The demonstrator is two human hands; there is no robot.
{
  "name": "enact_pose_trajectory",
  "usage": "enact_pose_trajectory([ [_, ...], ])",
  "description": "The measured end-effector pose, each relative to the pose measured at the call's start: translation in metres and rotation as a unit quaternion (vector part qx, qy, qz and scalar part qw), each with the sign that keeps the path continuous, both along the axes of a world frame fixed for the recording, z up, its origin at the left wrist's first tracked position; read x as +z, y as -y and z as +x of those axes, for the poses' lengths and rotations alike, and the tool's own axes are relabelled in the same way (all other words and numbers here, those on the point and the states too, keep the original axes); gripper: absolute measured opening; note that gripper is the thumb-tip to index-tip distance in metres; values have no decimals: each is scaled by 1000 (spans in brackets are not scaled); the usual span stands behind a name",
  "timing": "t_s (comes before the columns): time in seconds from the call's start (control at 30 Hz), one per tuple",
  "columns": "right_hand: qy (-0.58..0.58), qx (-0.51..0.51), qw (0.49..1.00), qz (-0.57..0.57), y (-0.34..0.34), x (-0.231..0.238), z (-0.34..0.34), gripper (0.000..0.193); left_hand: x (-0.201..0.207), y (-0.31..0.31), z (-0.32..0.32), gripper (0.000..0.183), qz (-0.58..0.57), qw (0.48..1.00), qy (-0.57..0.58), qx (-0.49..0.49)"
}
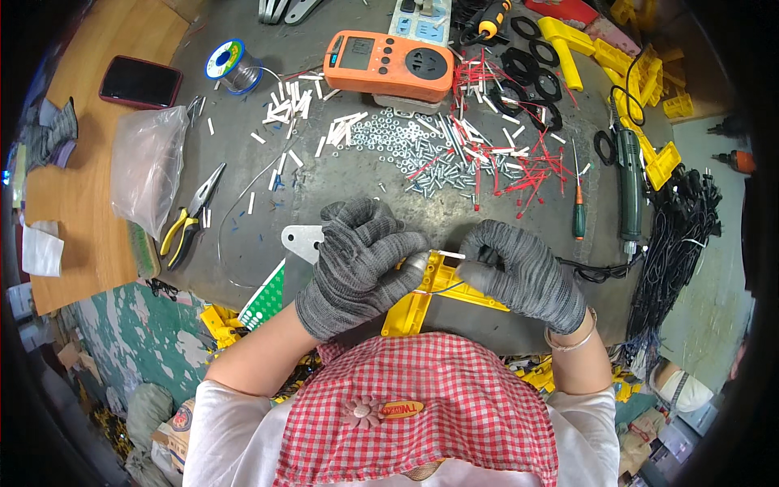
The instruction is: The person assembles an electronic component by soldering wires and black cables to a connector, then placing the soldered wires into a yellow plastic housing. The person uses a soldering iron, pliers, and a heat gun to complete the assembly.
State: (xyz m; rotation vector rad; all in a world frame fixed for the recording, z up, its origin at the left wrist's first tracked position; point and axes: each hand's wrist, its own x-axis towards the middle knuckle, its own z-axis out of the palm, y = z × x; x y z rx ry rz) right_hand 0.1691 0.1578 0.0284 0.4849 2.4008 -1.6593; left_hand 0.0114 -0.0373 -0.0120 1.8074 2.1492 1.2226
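Observation:
Both of my hands wear grey knit gloves and meet over a yellow plastic part [407, 315] at the table's near edge. My left hand [357, 272] is closed, its thumb and forefinger pressed together beside the yellow part's upper end; what they pinch is hidden. A short white sleeve [451, 255] reaches from the fingertips of my right hand [523, 272], which is closed on its right end. Below it, a thin blue wire [445, 290] crosses the yellow part. Left of my left hand lies a flat metal plate with holes [302, 241].
An orange meter [388, 63] stands at the back, behind heaped screws and nuts [430, 158], white sleeves and red wires [531, 174]. Pliers [193, 215] and a solder spool [235, 69] lie left. A screwdriver [578, 213], an electric driver [629, 183] and black cables [677, 243] are right.

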Motion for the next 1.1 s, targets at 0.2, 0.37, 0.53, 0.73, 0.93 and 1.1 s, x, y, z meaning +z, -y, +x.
enact_pose_trajectory([
  [0.2, -67, -24, 995, 65, 8, -5, 1, 17, 1, -1, 2, 32, 18, 1000, -13, 9],
  [0.37, -86, -44, 991, 94, 13, -13, 3, 21, 7, -3, 2, 27, -2, 1000, -16, 8],
  [0.53, -63, -19, 991, 117, 17, -11, 1, 32, 7, -4, 2, 27, 0, 1000, 3, -6],
  [0.73, -26, 154, 981, 111, -31, -6, 22, 35, 5, -4, 0, 27, -12, 1000, 14, -6],
  [0.93, -157, 127, 957, 210, 13, -4, 5, 22, 1, -7, 1, 28, -8, 1000, -16, -12],
  [1.1, -156, 100, 946, 265, 25, -3, 3, 25, 5, 1, 6, 29, 3, 1000, -12, -4],
])
